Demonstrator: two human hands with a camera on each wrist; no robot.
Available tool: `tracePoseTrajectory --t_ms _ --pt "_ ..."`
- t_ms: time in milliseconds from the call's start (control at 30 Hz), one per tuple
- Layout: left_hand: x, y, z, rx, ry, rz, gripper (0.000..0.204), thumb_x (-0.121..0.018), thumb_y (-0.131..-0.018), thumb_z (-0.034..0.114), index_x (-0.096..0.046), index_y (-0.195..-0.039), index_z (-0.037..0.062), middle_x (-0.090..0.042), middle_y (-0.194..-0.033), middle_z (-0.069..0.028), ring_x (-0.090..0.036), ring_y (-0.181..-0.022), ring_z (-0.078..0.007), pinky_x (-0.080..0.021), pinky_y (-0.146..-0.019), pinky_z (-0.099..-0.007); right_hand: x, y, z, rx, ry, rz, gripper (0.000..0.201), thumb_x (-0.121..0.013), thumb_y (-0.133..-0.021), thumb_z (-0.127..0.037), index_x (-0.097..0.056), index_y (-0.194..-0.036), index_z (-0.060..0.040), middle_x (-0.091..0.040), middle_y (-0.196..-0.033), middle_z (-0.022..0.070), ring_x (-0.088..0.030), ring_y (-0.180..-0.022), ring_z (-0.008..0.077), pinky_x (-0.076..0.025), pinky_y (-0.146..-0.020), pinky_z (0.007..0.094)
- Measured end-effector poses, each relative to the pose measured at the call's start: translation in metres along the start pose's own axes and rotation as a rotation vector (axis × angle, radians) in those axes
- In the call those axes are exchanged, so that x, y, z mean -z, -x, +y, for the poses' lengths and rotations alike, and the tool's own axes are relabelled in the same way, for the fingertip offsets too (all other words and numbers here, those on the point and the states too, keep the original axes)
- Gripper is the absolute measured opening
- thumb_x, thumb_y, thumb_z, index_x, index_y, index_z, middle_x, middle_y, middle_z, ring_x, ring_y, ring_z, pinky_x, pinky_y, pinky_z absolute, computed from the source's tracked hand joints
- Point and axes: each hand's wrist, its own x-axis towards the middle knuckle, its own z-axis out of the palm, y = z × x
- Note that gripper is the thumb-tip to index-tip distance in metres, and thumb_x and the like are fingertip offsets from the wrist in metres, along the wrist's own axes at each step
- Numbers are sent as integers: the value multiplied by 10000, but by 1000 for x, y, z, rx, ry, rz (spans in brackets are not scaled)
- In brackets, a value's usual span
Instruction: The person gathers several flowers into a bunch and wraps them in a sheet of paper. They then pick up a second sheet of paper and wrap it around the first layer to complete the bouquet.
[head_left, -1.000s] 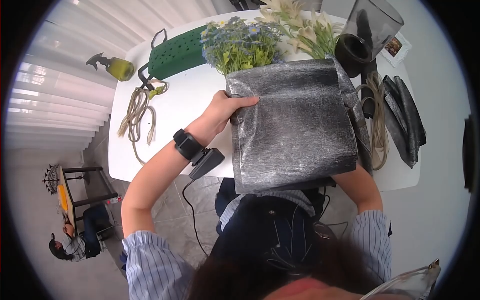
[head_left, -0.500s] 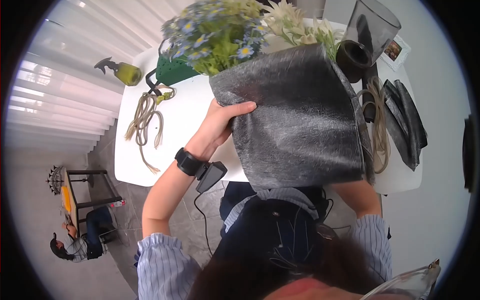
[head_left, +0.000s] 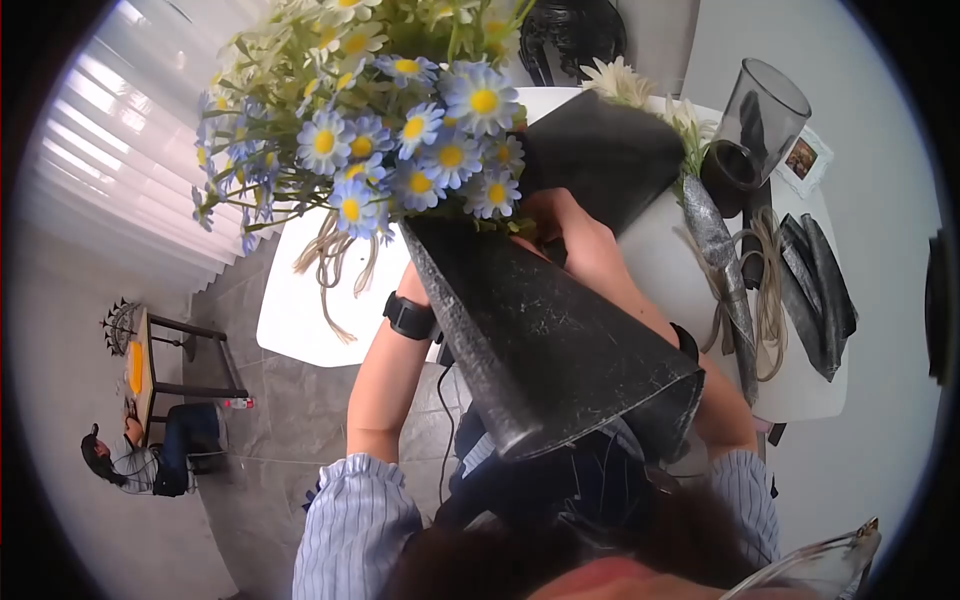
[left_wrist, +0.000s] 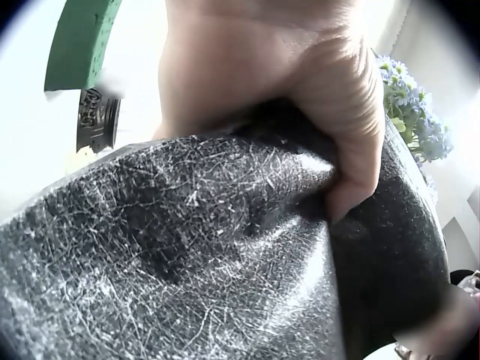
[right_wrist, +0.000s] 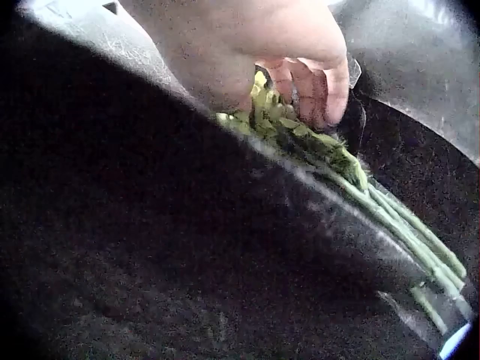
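A bunch of blue daisies [head_left: 420, 150] with yellow centres fills the upper left of the head view. Around its lower part runs a black wrapping sheet [head_left: 560, 350] with silvery streaks, bent into a loose cone. My left hand [left_wrist: 277, 82] grips the sheet's edge, its thumb pressed on the streaked face; in the head view the sheet and flowers hide most of it. Reaching inside the fold, my right hand [head_left: 580, 235] holds the bunch near its leaves. Green stems [right_wrist: 405, 217] run out below those fingers [right_wrist: 319, 94] in the right wrist view.
Cord [head_left: 335, 265] lies on the white table [head_left: 310, 335] at left, more cord [head_left: 768, 300] at right. Near it are a silvery rolled sheet [head_left: 715, 245], dark rolls [head_left: 825, 300], a clear vase [head_left: 770, 115] and a picture frame [head_left: 803, 165]. Another person [head_left: 165, 450] sits far left.
The flowers have come up and nearer, to the left. The sheet went from a broad flat face to a folded cone. My right hand, hidden behind the sheet before, now shows inside it.
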Motion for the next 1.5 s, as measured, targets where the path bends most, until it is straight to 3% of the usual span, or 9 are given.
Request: tracePoseTrajectory --t_ms 167,400,567,767,1067,1167,1333,1467,1500 --pt "3 -2 2 -57 -23 -7 370 -677 -696 10 -545 -1038 -37 -605 -981 -110 -590 -888 -187 -484 -780 -304 5 -4 -19 -244 154 -183 361 -615 -816 -162 -399 -1067 -16 -590 -879 170 -604 -770 336 -481 -617 368" --pt "7 14 8 -95 -55 -6 362 -678 -700 9 -546 -1035 -35 -605 -984 -108 -591 -887 -184 -485 -781 -302 8 1 1 -137 -197 -310 519 -563 -835 -265 -304 -1177 27 -566 -973 249 -582 -914 366 -451 -765 371" --pt "5 15 6 -110 -80 -12 357 -678 -703 8 -547 -1033 -34 -604 -986 -106 -592 -886 -182 -486 -782 -300 9 0 -15 -278 -248 -462 539 -518 -834 -198 -233 -1203 71 -535 -1003 292 -550 -972 390 -426 -821 385" --pt "14 21 17 -111 -172 -35 351 -679 -707 7 -548 -1030 -32 -604 -989 -105 -593 -886 -180 -487 -782 -298 -4 9 -1 -33 -87 -276 524 -437 -817 -58 -188 -1239 128 -518 -953 275 -522 -903 429 -413 -807 403" --pt "22 44 33 -84 -413 -126 341 -680 -712 5 -550 -1025 -30 -603 -993 -102 -594 -885 -177 -488 -783 -296 -15 9 0 -108 116 -132 591 -483 -778 -6 -157 -1253 125 -347 -1177 336 -390 -1093 478 -358 -922 415" --pt "21 45 32 -84 -467 -151 338 -680 -714 4 -551 -1024 -29 -603 -994 -101 -594 -884 -176 -489 -784 -295 -21 14 6 20 313 -98 628 -520 -753 -9 -170 -1263 95 -331 -1163 351 -455 -999 495 -411 -865 462" --pt "3 29 12 -156 -499 -112 332 -680 -717 3 -552 -1021 -28 -603 -996 -99 -595 -884 -174 -490 -784 -293 -26 35 13 106 372 -69 579 -488 -766 -3 -216 -1270 80 -361 -1163 314 -478 -999 431 -428 -858 415" --pt "-16 10 3 -26 -176 -63 319 -671 -721 -20 -551 -1017 -27 -602 -1002 -98 -598 -881 -172 -490 -792 -291 -8 58 11 -108 16 -360 515 -483 -793 -22 -282 -1259 60 -410 -1161 261 -482 -1023 356 -422 -872 373" --pt "-7 5 -6 -155 -224 -29 325 -660 -719 -46 -546 -1023 -28 -607 -997 -104 -600 -882 -175 -492 -798 -297 -3 61 10 -182 -93 -428 499 -482 -800 -27 -298 -1256 55 -422 -1160 248 -484 -1028 338 -420 -876 363"
